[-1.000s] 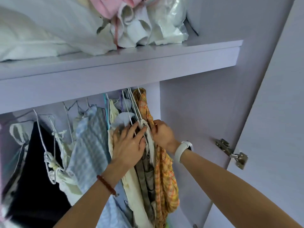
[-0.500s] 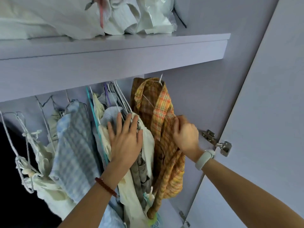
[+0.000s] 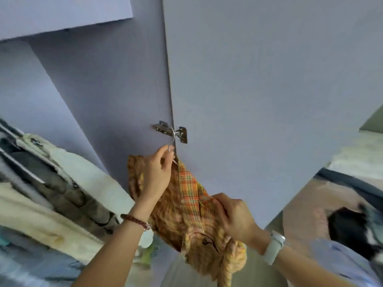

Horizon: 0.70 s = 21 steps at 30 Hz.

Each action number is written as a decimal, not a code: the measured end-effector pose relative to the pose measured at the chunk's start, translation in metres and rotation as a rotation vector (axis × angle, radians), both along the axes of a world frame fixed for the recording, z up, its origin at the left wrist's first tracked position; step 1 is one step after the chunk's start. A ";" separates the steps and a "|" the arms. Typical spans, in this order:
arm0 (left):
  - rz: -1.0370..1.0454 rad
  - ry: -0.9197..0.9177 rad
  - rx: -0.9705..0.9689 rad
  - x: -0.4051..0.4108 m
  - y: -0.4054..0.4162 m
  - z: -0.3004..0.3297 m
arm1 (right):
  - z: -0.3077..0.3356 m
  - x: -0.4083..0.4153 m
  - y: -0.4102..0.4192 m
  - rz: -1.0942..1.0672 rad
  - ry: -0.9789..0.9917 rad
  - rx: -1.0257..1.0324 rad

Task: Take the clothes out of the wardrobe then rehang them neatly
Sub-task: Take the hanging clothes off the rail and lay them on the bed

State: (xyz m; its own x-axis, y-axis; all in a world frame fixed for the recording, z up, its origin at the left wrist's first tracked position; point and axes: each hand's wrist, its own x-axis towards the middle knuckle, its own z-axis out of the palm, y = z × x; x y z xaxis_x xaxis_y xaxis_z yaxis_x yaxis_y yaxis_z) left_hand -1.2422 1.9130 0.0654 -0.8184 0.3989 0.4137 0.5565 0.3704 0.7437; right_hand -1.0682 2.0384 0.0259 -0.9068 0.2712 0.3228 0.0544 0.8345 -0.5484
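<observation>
The orange plaid shirt (image 3: 187,206) hangs on a thin wire hanger (image 3: 172,139), in front of the open wardrobe door (image 3: 259,90) and just below the metal hinge (image 3: 172,131). The hanger's hook appears to pass in front of that hinge; whether it touches or catches on it cannot be told.

The left hand (image 3: 156,175) pinches the hanger's neck between thumb and fingertips, close under the hook. The right hand (image 3: 234,216) is curled around the shirt's cloth lower down and to the right, near the collar or front edge, gathering it.

The shirt looks light, soft and limp: it sags and bunches below the right hand, and its lower part twists into a roll at the near edge. Such cloth will not hold a shape and can slide off a smooth wire shoulder. The hanger is stiff but thin, so it could bend or snag on the hinge. The neck of the hanger seems the best place to hold, with the other hand steadying the cloth at the shoulders.

To the left, the other hanging clothes (image 3: 62,187) stay packed inside the wardrobe, blurred.
</observation>
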 end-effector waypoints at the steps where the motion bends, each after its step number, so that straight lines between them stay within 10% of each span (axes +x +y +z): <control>1: -0.034 -0.023 -0.014 0.006 0.008 -0.008 | -0.004 0.015 0.006 -0.004 -0.047 0.000; 21: -0.952 0.107 -0.328 0.295 0.205 -0.064 | -0.045 0.288 0.064 -0.717 -0.068 -0.432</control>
State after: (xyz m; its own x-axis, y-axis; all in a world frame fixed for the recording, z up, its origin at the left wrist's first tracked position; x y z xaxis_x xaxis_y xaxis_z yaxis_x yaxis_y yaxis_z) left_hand -0.9472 2.1175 0.0014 -0.0660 0.9734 0.2194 0.7849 -0.0851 0.6137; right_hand -0.7799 2.1027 -0.0193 -0.4809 0.8767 0.0085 0.5364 0.3019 -0.7881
